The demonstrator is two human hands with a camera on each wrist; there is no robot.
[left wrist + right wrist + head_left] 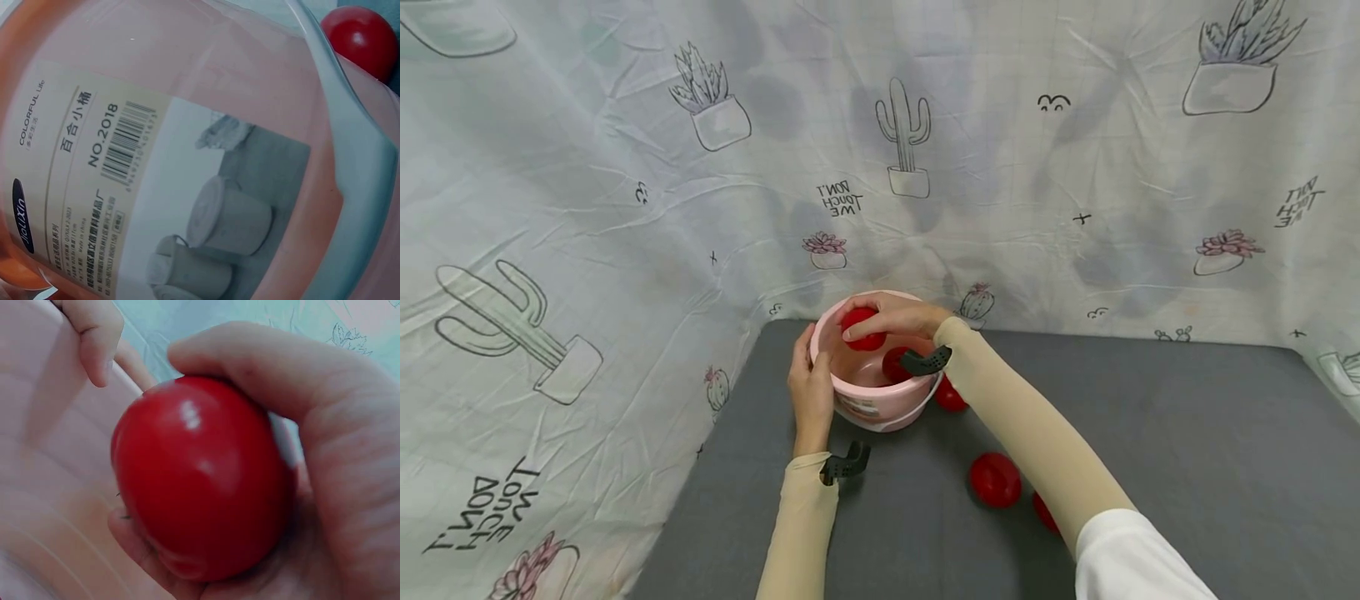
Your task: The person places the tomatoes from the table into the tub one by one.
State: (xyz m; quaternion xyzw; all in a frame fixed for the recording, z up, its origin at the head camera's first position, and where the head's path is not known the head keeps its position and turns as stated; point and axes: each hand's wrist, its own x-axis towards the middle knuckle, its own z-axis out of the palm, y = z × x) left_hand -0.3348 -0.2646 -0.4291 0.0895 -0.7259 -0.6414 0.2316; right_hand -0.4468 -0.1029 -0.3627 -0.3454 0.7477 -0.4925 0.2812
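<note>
A pink plastic bucket [883, 408] stands on the grey table, tilted slightly. My left hand [812, 392] grips its left rim, thumb inside and fingers along the outer wall. Inside the bucket mouth, my right hand [901, 315] holds a red tomato [872, 340]. The right wrist view shows thumb and fingers curled round that tomato [203, 481]. Another tomato [895, 367] lies lower in the bucket, partly hidden by the black wrist mount. The bucket's printed label [156, 206] and pale handle [369, 150] fill the left wrist view.
One tomato [951, 395] sits against the bucket's right side. Nearer on the table [1187, 450] lies another tomato [996, 481], and one more [1046, 512] is half hidden by the right forearm. A cactus-print cloth [1000, 167] hangs behind and at the left.
</note>
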